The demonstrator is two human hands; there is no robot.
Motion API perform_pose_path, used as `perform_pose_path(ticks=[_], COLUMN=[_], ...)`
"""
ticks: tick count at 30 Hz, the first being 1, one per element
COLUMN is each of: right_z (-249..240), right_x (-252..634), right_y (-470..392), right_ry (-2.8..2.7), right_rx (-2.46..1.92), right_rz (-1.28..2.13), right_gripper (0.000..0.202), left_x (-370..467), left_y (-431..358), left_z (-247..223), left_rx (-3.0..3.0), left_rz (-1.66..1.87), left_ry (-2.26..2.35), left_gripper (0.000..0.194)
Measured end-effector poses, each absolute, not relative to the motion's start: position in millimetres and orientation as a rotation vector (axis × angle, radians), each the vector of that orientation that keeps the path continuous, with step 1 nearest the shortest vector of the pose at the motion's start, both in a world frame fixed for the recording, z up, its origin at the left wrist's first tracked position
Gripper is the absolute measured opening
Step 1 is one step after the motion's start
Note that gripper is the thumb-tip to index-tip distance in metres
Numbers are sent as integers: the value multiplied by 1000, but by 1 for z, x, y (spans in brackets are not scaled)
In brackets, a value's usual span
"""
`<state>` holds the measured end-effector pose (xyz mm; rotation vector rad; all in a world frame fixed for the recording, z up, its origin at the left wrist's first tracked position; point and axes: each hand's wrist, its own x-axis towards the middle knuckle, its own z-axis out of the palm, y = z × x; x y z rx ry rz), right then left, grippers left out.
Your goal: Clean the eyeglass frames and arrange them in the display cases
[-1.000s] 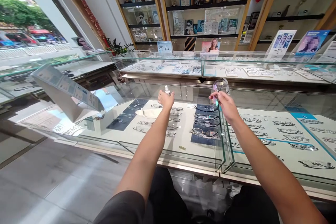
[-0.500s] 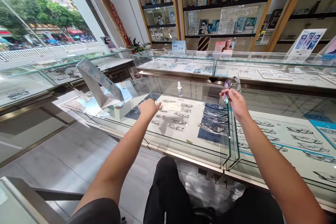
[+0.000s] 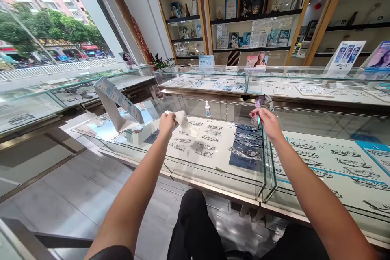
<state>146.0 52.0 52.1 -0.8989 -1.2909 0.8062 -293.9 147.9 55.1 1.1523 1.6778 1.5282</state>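
My left hand [image 3: 167, 124] is closed on one corner of a pale cloth [image 3: 184, 123], which hangs to the right of the fingers over the glass counter top. On the right, my right hand [image 3: 269, 123] pinches a pair of eyeglasses [image 3: 263, 102], held up above the counter with the lenses showing purple and green reflections. A small white spray bottle [image 3: 207, 109] stands upright on the glass between the two hands, farther back. Several eyeglass frames [image 3: 203, 146] lie in rows inside the case below.
A tilted display stand [image 3: 117, 101] rises from the counter's left end. The glass counter's front edge [image 3: 213, 191] runs just beyond my knees. Behind are another display counter [image 3: 274, 89] and wall shelves [image 3: 256, 16]. A second glass case adjoins at right.
My left hand has closed on the cloth and lifted part of it off the counter. My right hand still holds the eyeglasses. The view has tilted slightly upward.
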Motion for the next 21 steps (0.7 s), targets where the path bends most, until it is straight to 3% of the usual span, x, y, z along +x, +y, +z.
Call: perform_pose_path(ticks=[10, 21], right_z=[52, 56], right_x=[145, 141], right_y=[55, 51], right_ry=[-1283, -1317], right_rx=[-871, -864], right_rz=[822, 865], right_gripper=[45, 42], left_x=[-147, -25], left_y=[160, 137], left_z=[109, 63], left_rx=[1311, 1279], left_rz=[1531, 1397], left_ry=[1036, 576], left_gripper=[28, 57])
